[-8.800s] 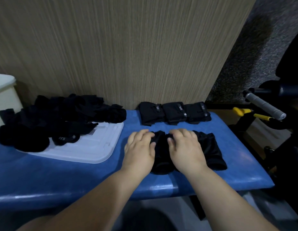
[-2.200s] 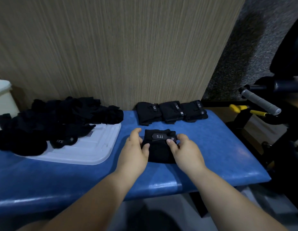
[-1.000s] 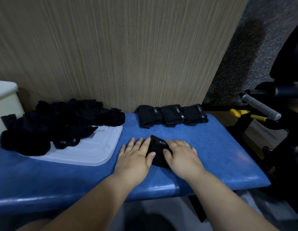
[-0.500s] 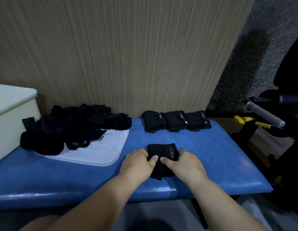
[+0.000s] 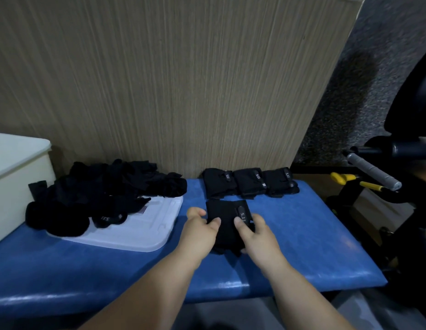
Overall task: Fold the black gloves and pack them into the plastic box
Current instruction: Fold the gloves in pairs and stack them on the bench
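The left hand [image 5: 197, 231] and right hand [image 5: 257, 236] grip the folded black fabric glove [image 5: 227, 217], fingers [image 5: 195, 213] curled round its side edges, thumbs on top. The glove rests on the blue padded surface [image 5: 302, 234], just before a row of three folded black gloves [image 5: 248, 183]. The white plastic box [image 5: 14, 177] stands far left.

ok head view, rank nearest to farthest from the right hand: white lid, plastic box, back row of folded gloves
From the right hand holding the glove:
1. back row of folded gloves, just behind
2. white lid, left
3. plastic box, far left
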